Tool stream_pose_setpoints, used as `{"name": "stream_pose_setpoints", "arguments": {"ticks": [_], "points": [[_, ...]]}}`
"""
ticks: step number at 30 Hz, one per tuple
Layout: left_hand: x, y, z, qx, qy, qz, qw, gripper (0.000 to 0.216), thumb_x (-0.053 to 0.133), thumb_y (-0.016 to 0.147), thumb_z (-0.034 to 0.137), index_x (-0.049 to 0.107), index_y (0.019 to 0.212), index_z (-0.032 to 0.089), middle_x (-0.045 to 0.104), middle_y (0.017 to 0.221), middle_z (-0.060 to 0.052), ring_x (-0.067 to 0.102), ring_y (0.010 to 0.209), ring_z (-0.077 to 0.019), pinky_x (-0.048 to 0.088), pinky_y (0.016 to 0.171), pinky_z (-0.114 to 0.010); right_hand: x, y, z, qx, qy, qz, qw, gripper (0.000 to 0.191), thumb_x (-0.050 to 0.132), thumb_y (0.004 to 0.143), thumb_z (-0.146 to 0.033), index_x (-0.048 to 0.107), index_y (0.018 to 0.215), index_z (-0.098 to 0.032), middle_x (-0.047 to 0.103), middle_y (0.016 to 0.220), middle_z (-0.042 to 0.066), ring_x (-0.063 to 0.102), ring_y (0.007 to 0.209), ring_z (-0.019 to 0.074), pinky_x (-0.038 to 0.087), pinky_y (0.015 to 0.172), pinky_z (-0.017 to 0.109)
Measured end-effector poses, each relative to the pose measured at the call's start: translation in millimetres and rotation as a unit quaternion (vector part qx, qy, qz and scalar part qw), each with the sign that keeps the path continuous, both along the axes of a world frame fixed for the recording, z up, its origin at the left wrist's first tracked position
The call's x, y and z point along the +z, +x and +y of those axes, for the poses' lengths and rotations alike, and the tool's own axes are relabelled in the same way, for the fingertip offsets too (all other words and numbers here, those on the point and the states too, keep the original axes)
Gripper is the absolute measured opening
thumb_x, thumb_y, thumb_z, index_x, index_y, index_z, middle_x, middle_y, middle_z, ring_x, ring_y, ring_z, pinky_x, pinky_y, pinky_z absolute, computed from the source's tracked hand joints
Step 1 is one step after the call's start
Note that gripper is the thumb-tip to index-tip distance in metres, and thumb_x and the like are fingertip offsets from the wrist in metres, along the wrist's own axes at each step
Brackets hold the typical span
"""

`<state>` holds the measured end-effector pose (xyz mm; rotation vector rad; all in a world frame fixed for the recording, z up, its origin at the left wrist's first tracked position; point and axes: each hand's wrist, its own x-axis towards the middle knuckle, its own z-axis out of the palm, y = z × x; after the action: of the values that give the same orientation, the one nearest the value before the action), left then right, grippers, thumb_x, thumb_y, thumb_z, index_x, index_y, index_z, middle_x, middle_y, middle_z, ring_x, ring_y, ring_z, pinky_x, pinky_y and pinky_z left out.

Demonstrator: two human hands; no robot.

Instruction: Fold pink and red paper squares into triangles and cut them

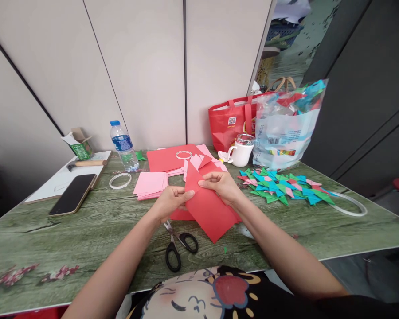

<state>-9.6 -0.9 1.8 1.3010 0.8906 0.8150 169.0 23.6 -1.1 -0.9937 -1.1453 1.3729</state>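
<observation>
Left grip (pixel 170 201) is closed on the left edge of a red sheet (pixel 216 215), thumb on top; right grip (pixel 220 186) is closed on the same sheet from the right, higher up. The red sheet is held aslant in front of the torso, over other red paper, one corner pointed toward the body. Whether that corner is in contact with the surface (pixel 96 239) cannot be told.

Risk noted: an off-line crease could be caused by uneven pressure, since the sheet is pinched at two different heights — a slip at either thumb would let it twist. Loose paper beneath could also be dragged along.

The scissors (pixel 173 237) are placed just beside the lower left edge, handles toward the body; they could be snagged if the sheet or a forearm is lowered there. To the left, a stack of pink squares (pixel 150 184) is set close to the left grip and could be scattered by an elbow-led sweep.

Farther out, the far side is crowded by a white mug (pixel 242 153) and a red bag (pixel 223 128); the right is taken up by a multicoloured folded-paper piece (pixel 282 186) — easily crushed, it is judged.
</observation>
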Motion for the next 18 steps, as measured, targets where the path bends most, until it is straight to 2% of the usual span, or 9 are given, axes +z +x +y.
{"name": "stream_pose_setpoints", "arguments": {"ticks": [2,7,12,18], "points": [[-1.4,0.5,-0.6,-0.012,-0.002,-0.011,1.0,0.033,0.063,0.07,0.042,0.067,0.081,0.01,0.069,0.076,-0.009,0.063,0.07,-0.0169,0.05,0.067,-0.029,-0.1,0.1,1.0,-0.008,-0.01,0.019,1.0,0.039,0.082,0.037,-0.03,0.061,0.066,-0.015,0.064,0.059,0.0,0.056,0.051,0.0117,0.046,0.054,0.026],[-4.0,0.6,-0.2,0.021,0.011,-0.012,1.0,0.035,0.063,0.07,0.042,0.067,0.081,0.01,0.069,0.076,-0.01,0.063,0.069,-0.0172,0.049,0.063,-0.028,-0.1,-1.3,1.0,0.002,-0.025,0.052,0.998,0.038,0.083,0.038,-0.028,0.061,0.066,-0.016,0.063,0.058,-0.002,0.057,0.051,0.011,0.046,0.055,0.026],[-2.4,3.5,-1.5,0.017,0.003,-0.045,0.999,0.032,0.063,0.07,0.04,0.067,0.08,0.01,0.069,0.075,-0.009,0.062,0.068,-0.0162,0.048,0.064,-0.028,1.2,-2.0,0.3,0.016,-0.033,0.065,0.997,0.037,0.082,0.04,-0.028,0.061,0.067,-0.015,0.064,0.06,-0.001,0.058,0.053,0.0107,0.046,0.058,0.026],[4.4,4.4,-3.8,0.033,0.0,-0.073,0.997,0.029,0.068,0.065,0.039,0.066,0.068,0.01,0.067,0.065,-0.007,0.061,0.06,-0.0157,0.046,0.062,-0.028,1.1,-1.2,1.5,0.044,-0.021,0.021,0.999,0.037,0.08,0.044,-0.027,0.058,0.071,-0.016,0.061,0.058,-0.004,0.055,0.049,0.0082,0.044,0.052,0.023]]}}
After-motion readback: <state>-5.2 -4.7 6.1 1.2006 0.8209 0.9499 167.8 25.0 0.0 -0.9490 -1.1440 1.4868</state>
